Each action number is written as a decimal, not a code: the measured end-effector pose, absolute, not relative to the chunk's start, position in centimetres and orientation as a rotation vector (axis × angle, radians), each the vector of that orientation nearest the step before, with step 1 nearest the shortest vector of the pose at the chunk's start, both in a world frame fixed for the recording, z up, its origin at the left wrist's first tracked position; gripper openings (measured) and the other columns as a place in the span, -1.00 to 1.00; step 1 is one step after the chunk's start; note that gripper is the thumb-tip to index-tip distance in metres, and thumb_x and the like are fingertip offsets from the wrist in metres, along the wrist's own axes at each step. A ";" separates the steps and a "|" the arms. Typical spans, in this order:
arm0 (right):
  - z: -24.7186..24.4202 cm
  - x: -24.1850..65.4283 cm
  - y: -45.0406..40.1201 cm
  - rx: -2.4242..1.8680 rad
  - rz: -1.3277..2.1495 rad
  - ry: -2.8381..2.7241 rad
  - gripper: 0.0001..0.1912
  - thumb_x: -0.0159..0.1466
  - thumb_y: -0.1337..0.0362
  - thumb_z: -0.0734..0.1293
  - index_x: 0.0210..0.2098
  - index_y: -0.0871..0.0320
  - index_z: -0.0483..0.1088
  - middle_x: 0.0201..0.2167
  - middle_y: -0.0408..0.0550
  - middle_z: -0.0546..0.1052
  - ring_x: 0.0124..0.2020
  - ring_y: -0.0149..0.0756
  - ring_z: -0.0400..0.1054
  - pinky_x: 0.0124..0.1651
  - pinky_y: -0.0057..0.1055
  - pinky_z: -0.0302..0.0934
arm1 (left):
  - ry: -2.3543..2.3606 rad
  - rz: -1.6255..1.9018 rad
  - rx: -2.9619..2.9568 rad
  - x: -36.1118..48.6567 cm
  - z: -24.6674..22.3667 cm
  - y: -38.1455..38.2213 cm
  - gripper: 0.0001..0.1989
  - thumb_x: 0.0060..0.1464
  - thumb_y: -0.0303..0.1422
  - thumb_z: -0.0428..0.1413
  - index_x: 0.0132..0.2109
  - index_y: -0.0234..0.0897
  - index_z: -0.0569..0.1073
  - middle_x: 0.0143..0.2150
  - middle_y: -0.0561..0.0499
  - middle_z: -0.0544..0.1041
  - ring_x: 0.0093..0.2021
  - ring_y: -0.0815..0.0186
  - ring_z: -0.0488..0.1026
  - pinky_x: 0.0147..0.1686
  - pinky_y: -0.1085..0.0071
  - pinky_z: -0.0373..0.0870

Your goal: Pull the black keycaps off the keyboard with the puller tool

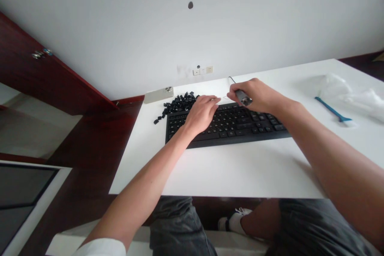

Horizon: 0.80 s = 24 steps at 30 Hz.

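A black keyboard (237,132) lies on the white table, many of its positions showing small pale squares where keycaps are off. My right hand (255,94) is closed round the grey handle of a wire keycap puller (243,98), above the keyboard's back edge. Thin wire shows to the left of that fist. Over the left half of the keyboard is my left hand (202,112), its fingers stretched towards the wire and the thumb apart from them. Something small and dark shows at its fingertips, too small to name. Loose black keycaps (180,103) lie heaped behind the keyboard's left end.
A phone (159,95) lies at the table's back left corner. On the right are a blue brush (333,110) and a crumpled clear plastic bag (354,92). The white table (234,172) stands near a wall with sockets (203,71). A dark red door (54,68) is at the left.
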State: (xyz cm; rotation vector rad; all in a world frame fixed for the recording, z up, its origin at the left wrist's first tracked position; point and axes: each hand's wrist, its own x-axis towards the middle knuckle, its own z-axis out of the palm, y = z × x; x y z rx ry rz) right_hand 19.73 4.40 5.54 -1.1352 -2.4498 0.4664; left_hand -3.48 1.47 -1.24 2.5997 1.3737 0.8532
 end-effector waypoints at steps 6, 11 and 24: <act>4.2 20.2 5.9 -1.267 0.940 -2.294 -0.57 0.40 0.02 0.28 -0.54 0.08 0.27 -0.57 -0.14 0.43 -0.48 -0.30 0.28 -0.30 -0.31 0.15 | 1.738 0.993 2.444 -6.6 -0.6 3.0 -0.74 0.41 -0.37 0.11 0.11 -0.18 0.64 -0.07 -0.11 0.56 -0.01 0.08 0.45 0.09 0.14 0.45; 4.4 20.2 5.6 -1.151 1.075 -2.280 -0.54 0.41 -0.08 0.32 -0.49 0.09 0.30 -0.56 -0.17 0.37 -0.48 -0.33 0.22 -0.34 -0.32 0.12 | 1.831 0.912 2.391 -8.3 -0.7 3.6 -0.83 0.30 -0.41 0.24 -0.01 -0.19 0.67 -0.13 -0.08 0.61 -0.07 0.05 0.49 0.02 0.10 0.47; 3.6 19.0 4.8 -0.882 1.442 -2.151 -0.55 0.38 -0.14 0.38 -0.38 0.11 0.37 -0.44 -0.16 0.37 -0.41 -0.36 0.23 -0.34 -0.36 0.18 | 1.052 1.098 1.995 -3.7 0.3 1.1 -0.90 0.33 -0.36 0.21 -0.15 -0.25 0.62 -0.17 -0.01 0.71 -0.17 0.29 0.64 -0.04 0.32 0.56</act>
